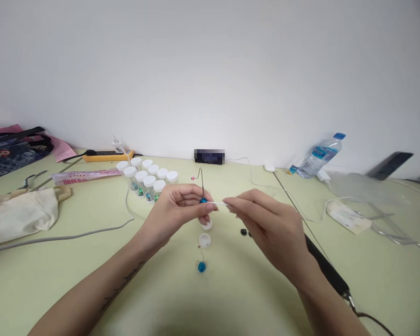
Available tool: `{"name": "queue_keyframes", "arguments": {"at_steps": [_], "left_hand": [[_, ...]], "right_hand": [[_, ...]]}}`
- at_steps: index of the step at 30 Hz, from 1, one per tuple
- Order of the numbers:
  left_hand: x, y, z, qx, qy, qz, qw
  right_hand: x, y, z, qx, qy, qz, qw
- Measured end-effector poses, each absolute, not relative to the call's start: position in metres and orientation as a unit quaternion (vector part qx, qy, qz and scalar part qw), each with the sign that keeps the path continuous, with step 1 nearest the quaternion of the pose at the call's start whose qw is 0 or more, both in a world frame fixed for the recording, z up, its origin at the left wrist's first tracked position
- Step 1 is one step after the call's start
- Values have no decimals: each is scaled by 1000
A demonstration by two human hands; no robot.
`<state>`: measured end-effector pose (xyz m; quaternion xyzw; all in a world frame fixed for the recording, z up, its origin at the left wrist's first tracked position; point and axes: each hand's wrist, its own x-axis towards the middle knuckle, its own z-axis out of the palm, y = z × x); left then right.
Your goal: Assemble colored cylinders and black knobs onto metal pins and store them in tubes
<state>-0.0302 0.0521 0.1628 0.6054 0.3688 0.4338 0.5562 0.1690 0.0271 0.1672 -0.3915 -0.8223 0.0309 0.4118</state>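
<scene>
Pinched between the thumb and fingers of my left hand [175, 205] is a small blue ball [203, 200] with a bent wire [202, 183] rising from it. A tiny pink piece sits at the wire's end. My right hand [271, 224] grips a thin white stick [217, 203], whose tip reaches the blue ball; whether it enters the ball I cannot tell. Below my hands, another blue ball [201, 267] with a bent wire lies on the table. Just behind it is a round white cap [205, 240], and a second white cap [207, 226] shows partly under my left fingers.
Several clear vials with white lids [149, 181] stand left of my hands, coloured balls inside some. Small black pieces [244, 232] lie near my right hand. A phone [209, 157] leans on the wall; a water bottle [320, 156] and cables are at right, a cloth bag [24, 214] at left.
</scene>
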Motion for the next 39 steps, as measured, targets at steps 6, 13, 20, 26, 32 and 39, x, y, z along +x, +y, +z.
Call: {"name": "queue_keyframes", "arguments": {"at_steps": [6, 13, 20, 26, 32, 39], "left_hand": [[-29, 51, 164, 620, 386, 452, 512], [-28, 54, 159, 625, 381, 457, 506], [-28, 55, 160, 615, 381, 467, 509], [-28, 58, 156, 626, 369, 467, 505], [-30, 56, 154, 649, 368, 466, 475], [-29, 59, 151, 678, 398, 472, 398]], "right_hand": [[162, 30, 166, -405, -743, 321, 425], [162, 38, 159, -393, -675, 440, 443], [163, 44, 161, -387, -678, 420, 463], [162, 45, 161, -412, -723, 335, 442], [159, 40, 159, -403, -713, 394, 417], [156, 43, 153, -430, -779, 180, 419]]}}
